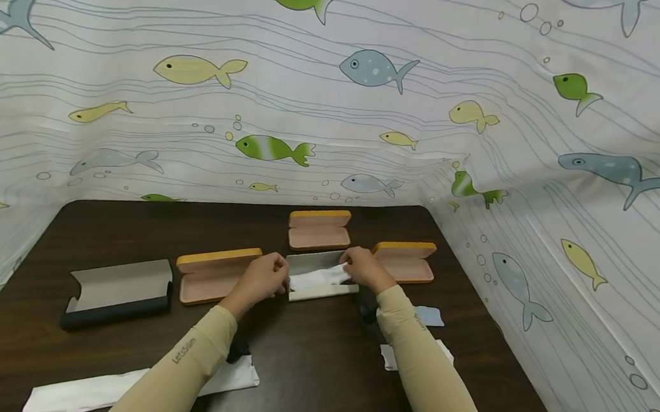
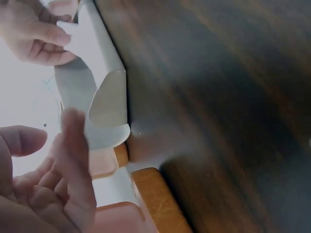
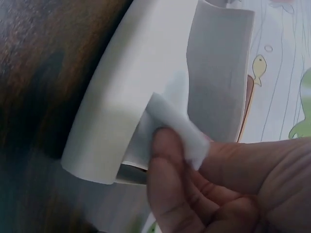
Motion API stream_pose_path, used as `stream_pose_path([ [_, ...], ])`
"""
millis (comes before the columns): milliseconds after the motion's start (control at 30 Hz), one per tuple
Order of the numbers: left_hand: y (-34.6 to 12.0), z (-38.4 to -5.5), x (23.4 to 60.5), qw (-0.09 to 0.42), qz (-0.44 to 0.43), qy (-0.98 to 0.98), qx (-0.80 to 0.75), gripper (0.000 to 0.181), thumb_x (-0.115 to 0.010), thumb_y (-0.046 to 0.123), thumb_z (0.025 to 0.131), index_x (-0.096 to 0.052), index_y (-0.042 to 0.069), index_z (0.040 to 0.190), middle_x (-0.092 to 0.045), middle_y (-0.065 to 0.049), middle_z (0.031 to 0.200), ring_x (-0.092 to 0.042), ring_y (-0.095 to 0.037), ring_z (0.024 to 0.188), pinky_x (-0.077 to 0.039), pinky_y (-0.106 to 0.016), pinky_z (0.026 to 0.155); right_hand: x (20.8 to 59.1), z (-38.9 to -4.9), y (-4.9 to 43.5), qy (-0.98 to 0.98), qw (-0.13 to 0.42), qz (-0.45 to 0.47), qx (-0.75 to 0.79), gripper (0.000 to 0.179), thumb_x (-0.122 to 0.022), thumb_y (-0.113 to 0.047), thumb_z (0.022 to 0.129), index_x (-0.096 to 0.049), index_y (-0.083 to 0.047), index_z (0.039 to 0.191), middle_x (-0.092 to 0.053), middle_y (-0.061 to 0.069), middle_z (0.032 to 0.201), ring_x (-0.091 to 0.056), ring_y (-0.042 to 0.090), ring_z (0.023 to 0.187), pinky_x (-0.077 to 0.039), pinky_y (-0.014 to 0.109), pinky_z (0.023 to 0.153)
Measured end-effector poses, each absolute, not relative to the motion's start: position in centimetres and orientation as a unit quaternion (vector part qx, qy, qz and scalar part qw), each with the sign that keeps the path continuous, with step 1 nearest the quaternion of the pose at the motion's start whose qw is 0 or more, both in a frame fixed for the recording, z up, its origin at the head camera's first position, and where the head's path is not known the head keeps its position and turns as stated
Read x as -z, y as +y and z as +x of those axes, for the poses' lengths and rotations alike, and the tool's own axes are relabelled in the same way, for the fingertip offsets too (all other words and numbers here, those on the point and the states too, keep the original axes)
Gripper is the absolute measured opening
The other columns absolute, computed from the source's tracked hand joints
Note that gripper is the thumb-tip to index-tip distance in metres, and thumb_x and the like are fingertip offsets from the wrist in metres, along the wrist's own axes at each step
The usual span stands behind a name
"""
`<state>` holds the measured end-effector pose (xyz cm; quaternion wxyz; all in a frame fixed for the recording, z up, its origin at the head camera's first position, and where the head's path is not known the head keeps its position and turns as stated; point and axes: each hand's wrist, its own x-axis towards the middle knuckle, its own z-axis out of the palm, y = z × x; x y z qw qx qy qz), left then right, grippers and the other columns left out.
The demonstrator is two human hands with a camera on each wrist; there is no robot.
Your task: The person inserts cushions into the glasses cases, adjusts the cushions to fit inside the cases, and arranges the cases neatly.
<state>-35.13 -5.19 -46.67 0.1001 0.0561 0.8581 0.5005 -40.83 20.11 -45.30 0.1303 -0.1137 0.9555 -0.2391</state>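
fish-print sheet: white, wavy-lined, behind | table: dark, wood-grained, rounded corners

Tabletop fronting the white case is free; yellow cases flank it

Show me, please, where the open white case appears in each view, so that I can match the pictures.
Head: the white case lies below the centre.
Left wrist: the white case slants through the upper left.
Right wrist: the white case fills much of the upper middle.
Shared landmark: the white cloth, pinched by the right hand.
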Motion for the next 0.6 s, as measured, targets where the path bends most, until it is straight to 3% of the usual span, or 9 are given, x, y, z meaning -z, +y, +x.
stream_pose_path([
  [67, -4.9, -35.0, 46.7, 0.058, 0.083, 0.894, -0.437, 0.021, -0.051, 0.018, 0.104, -0.065, 0.004, 0.112, -0.067, -0.005, 0.082, -0.058, -0.016, 0.062, -0.048, -0.032, 0.057, 45.3, -40.7, 19.9, 0.964, 0.119, -0.126, 0.202, 0.018, -0.062, -0.004, 0.100, -0.070, 0.000, 0.116, -0.067, 0.016, 0.117, -0.065, 0.028, 0.101, -0.057, 0.042, 0.084],
  [200, -4.1, -34.7, 46.8, 0.002, 0.129, 0.936, -0.328, 0.017, -0.057, 0.016, 0.101, -0.069, 0.008, 0.109, -0.065, -0.001, 0.083, -0.052, -0.014, 0.061, -0.044, -0.031, 0.056, 45.1, -40.2, 19.5, 0.979, 0.088, -0.138, 0.120, 0.021, -0.067, -0.005, 0.097, -0.072, -0.003, 0.118, -0.070, 0.013, 0.120, -0.067, 0.029, 0.104, -0.057, 0.044, 0.084],
  [433, -3.3, -34.2, 47.6, -0.032, 0.207, 0.955, -0.210, 0.014, -0.065, 0.017, 0.098, -0.075, 0.011, 0.105, -0.062, -0.007, 0.103, -0.060, -0.025, 0.088, -0.053, -0.041, 0.067, 45.9, -39.3, 19.7, 0.984, 0.041, -0.174, 0.010, 0.028, -0.082, -0.018, 0.087, -0.077, -0.013, 0.114, -0.072, 0.004, 0.116, -0.068, 0.023, 0.102, -0.058, 0.044, 0.081],
  [600, -3.2, -33.6, 48.1, -0.039, 0.244, 0.960, -0.135, 0.016, -0.067, 0.022, 0.098, -0.076, 0.012, 0.107, -0.064, -0.009, 0.118, -0.060, -0.032, 0.100, -0.055, -0.054, 0.076, 46.7, -39.5, 20.3, 0.979, 0.033, -0.200, -0.025, 0.021, -0.079, -0.021, 0.091, -0.077, -0.015, 0.111, -0.073, 0.002, 0.109, -0.069, 0.020, 0.097, -0.058, 0.043, 0.080],
])
